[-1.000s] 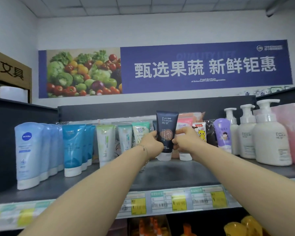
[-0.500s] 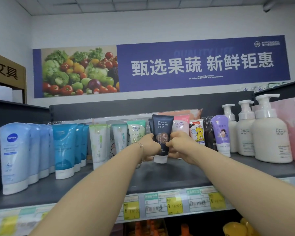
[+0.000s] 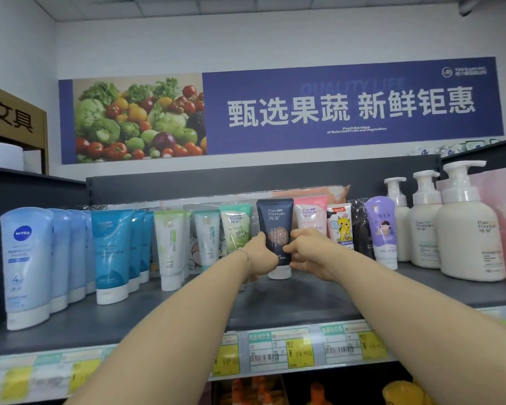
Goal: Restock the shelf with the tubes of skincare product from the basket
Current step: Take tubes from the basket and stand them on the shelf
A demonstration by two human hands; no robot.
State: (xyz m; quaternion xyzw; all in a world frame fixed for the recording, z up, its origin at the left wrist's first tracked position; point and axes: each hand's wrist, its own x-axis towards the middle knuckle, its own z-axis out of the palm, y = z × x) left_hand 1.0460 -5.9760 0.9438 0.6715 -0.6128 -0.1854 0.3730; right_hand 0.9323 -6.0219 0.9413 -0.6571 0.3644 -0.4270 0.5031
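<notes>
fingers of left hand [image 3: 262,255] and right hand [image 3: 307,252] still grasp dark tube [image 3: 275,214], seemingly farther back on shelf [image 3: 304,301].

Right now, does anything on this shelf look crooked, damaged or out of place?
Nothing stands out. The navy tube is upright, cap down, between the green tube and the pink tube, like the other rows.

Bright, even light falls from overhead. The level under the shelf [image 3: 304,302] lies in deep shadow. At the centre the print on the dark tube [image 3: 275,220] reads sharp, while the price tags [image 3: 281,350] smear into blur toward the lower left. The wide lens bows the shelf edge and leans the blue tubes [image 3: 27,258] at the left outward. The banner [image 3: 348,109] looks slightly washed, and the white bottles [image 3: 468,229] are pale and soft.
</notes>
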